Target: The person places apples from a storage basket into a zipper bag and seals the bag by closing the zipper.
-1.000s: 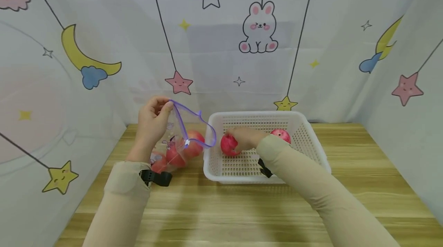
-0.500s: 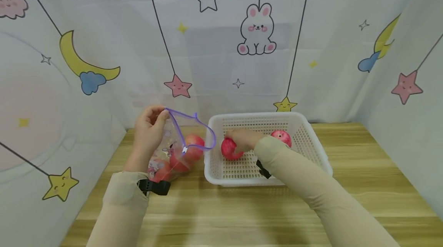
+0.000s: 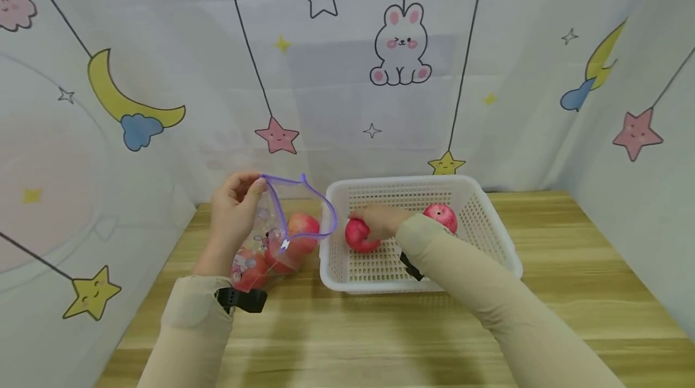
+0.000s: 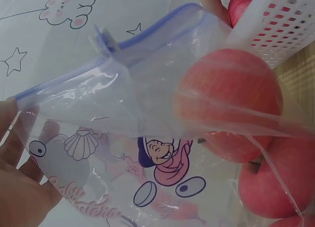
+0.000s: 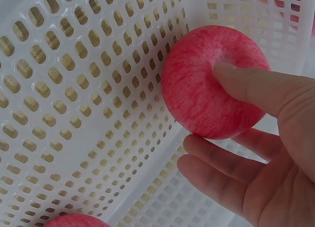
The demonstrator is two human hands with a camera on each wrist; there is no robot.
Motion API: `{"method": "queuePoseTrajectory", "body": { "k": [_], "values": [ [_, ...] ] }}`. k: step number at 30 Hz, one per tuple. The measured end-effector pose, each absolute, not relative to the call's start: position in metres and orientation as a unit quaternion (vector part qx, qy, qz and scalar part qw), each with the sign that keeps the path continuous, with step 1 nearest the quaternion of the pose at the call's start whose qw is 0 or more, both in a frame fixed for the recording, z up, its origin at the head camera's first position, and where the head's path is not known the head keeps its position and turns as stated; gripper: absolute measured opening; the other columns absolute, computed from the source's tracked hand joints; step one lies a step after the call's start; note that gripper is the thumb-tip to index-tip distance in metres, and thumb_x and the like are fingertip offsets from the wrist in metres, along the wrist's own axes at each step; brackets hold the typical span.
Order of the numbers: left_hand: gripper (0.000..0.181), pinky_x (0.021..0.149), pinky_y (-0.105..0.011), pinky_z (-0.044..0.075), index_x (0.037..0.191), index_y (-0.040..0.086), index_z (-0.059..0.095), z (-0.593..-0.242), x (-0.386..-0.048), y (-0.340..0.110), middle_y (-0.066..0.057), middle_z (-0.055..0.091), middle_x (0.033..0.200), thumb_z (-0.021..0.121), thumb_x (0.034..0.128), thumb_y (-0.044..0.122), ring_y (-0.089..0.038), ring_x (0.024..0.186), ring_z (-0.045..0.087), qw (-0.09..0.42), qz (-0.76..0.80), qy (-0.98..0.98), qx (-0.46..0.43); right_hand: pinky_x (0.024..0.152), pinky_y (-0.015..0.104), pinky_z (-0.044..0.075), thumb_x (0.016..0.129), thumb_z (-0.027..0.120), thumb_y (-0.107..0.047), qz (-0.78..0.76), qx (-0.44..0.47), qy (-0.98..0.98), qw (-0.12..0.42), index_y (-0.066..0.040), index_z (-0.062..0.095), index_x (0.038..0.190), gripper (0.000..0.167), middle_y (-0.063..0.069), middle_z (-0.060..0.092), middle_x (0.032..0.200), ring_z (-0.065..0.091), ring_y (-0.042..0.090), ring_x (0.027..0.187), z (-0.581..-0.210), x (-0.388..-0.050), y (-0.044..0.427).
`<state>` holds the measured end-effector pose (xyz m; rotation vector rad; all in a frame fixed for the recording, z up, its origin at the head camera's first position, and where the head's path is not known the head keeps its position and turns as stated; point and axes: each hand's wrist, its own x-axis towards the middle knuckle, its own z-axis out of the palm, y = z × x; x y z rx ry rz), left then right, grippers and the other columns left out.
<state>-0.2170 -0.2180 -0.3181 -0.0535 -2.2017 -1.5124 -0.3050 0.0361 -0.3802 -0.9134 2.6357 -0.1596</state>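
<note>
My left hand (image 3: 234,210) pinches the upper left corner of a clear zip bag (image 4: 147,89) with a purple zip edge and cartoon prints. The bag's mouth stands open toward the basket, and several apples (image 4: 229,96) lie inside it. Over the left part of the white plastic basket (image 3: 418,285), my right hand (image 3: 382,221) grips a red apple (image 5: 209,84). In the right wrist view its thumb lies on the apple's top and the fingers curl underneath. A second apple (image 3: 441,218) sits at the basket's back right.
Bag and basket stand side by side on a wood-grain table (image 3: 347,340). A white curtain (image 3: 336,74) printed with stars, moons and rabbits hangs behind and at both sides. The basket's perforated wall rises between the bag and the apple in my right hand.
My left hand has come down slightly with the bag's corner, and the purple-edged mouth sits lower. The right hand keeps hold of the apple in nearly the same spot. The head view has shifted a little.
</note>
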Motion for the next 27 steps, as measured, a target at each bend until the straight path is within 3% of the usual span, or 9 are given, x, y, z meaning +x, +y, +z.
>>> {"method": "queuePoseTrajectory", "body": {
  "k": [8,12,17,24,27],
  "values": [
    [0.027,0.064,-0.015,0.043,0.108,0.001,0.061,-0.318,-0.22,-0.217,0.018,0.059,0.083,0.055,0.0959,0.024,-0.005,0.079,0.054,0.225,-0.543,-0.809,-0.019,0.095,0.034,0.044,0.083,0.072,-0.014,-0.085,-0.305,0.924,0.217,-0.026,0.037,0.146,0.072,0.006,0.05,0.14,0.051,0.017,0.11,-0.378,-0.306,0.039],
    [0.025,0.063,-0.015,0.043,0.108,0.001,0.061,-0.319,-0.22,-0.216,0.018,0.059,0.083,0.057,0.0954,0.023,-0.004,0.078,0.053,0.225,-0.545,-0.807,-0.02,0.097,0.035,0.043,0.085,0.07,-0.017,-0.088,-0.297,0.923,0.231,-0.031,0.039,0.145,0.069,0.004,0.051,0.139,0.05,0.017,0.111,-0.377,-0.303,0.039],
    [0.023,0.062,-0.015,0.043,0.106,0.001,0.062,-0.321,-0.216,-0.217,0.018,0.059,0.082,0.058,0.0947,0.02,-0.003,0.076,0.053,0.231,-0.546,-0.805,-0.023,0.098,0.038,0.044,0.084,0.071,-0.017,-0.091,-0.289,0.924,0.234,-0.026,0.045,0.141,0.062,0.003,0.054,0.135,0.051,0.018,0.116,-0.378,-0.299,0.037],
    [0.024,0.064,-0.014,0.044,0.106,-0.001,0.062,-0.323,-0.216,-0.218,0.016,0.059,0.083,0.057,0.0953,0.02,-0.004,0.078,0.055,0.232,-0.544,-0.806,-0.028,0.083,0.037,0.05,0.078,0.078,-0.021,-0.102,-0.252,0.931,0.242,-0.024,0.046,0.134,0.064,0.002,0.058,0.125,0.056,0.019,0.105,-0.376,-0.296,0.039],
    [0.024,0.065,-0.014,0.045,0.106,-0.001,0.061,-0.323,-0.216,-0.218,0.017,0.059,0.083,0.057,0.0955,0.02,-0.003,0.078,0.055,0.231,-0.543,-0.806,-0.028,0.085,0.037,0.049,0.077,0.079,-0.021,-0.093,-0.255,0.933,0.238,-0.022,0.045,0.133,0.066,0.003,0.059,0.123,0.056,0.018,0.106,-0.376,-0.298,0.039]
  ]
}}
